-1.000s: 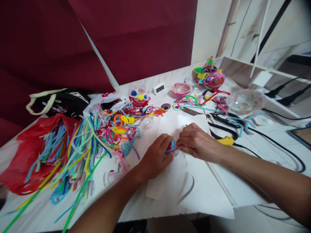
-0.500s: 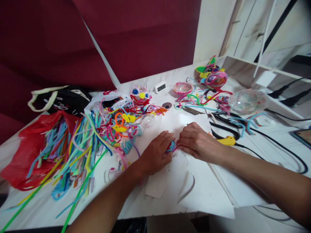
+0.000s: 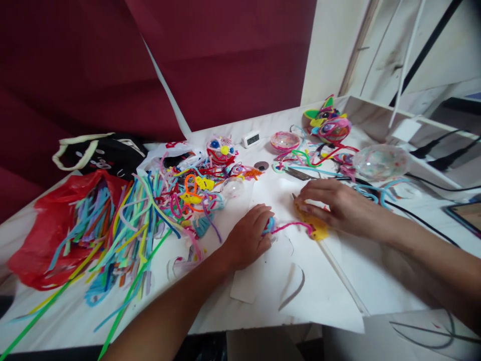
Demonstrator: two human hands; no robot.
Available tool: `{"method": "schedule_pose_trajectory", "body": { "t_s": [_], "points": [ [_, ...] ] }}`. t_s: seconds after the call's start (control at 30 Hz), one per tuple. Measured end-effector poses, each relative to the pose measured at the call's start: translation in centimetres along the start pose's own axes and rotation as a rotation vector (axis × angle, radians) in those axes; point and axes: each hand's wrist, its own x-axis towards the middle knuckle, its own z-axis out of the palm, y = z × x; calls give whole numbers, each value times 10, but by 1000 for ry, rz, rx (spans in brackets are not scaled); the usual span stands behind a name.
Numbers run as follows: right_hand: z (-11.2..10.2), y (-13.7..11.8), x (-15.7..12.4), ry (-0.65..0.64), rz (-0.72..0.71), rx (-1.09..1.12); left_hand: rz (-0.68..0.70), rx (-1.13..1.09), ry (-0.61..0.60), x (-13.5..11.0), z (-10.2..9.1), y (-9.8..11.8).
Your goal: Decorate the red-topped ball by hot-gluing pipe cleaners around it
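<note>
On the white paper (image 3: pixel 278 273), my left hand (image 3: pixel 250 235) is closed round a small piece wound with light-blue and pink fuzzy pipe cleaner (image 3: pixel 269 226); most of it hides under the fingers. From it a loose pink pipe cleaner (image 3: pixel 291 224) stretches right, its curled end touching the yellow tool in my right hand. My right hand (image 3: pixel 330 203) is wrapped over that tool, which looks like a yellow glue gun (image 3: pixel 319 228). Its narrow tip points up and left; the fingers cover much of the body.
Left lie a red plastic bag (image 3: pixel 48 235), many loose pipe cleaners (image 3: pixel 128 240) and a black bag (image 3: pixel 105 155). Behind are a small digital clock (image 3: pixel 251 139), scissors (image 3: pixel 298 173), a pink-rimmed clear bowl (image 3: pixel 284 142) and a clear dome (image 3: pixel 381 163). Black cables cross the right side.
My right hand has left the small piece, moved right and taken hold of the yellow glue gun, bringing it left over the paper. The pink pipe cleaner now shows stretched out. My left hand stays closed.
</note>
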Motion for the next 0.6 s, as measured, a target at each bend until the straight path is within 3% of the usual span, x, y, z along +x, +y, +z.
{"method": "schedule_pose_trajectory", "body": {
  "t_s": [0.1,0.27,0.4,0.6],
  "points": [
    [-3,-2,-28,-26,59,-180,-7,-9,6,0,0,0],
    [24,-3,-72,-75,133,-353,3,-6,17,0,-1,1],
    [38,3,-69,-106,184,-493,9,0,21,0,-1,1],
    [35,6,-48,-152,198,-514,20,-11,27,-1,-1,0]
  ]
}}
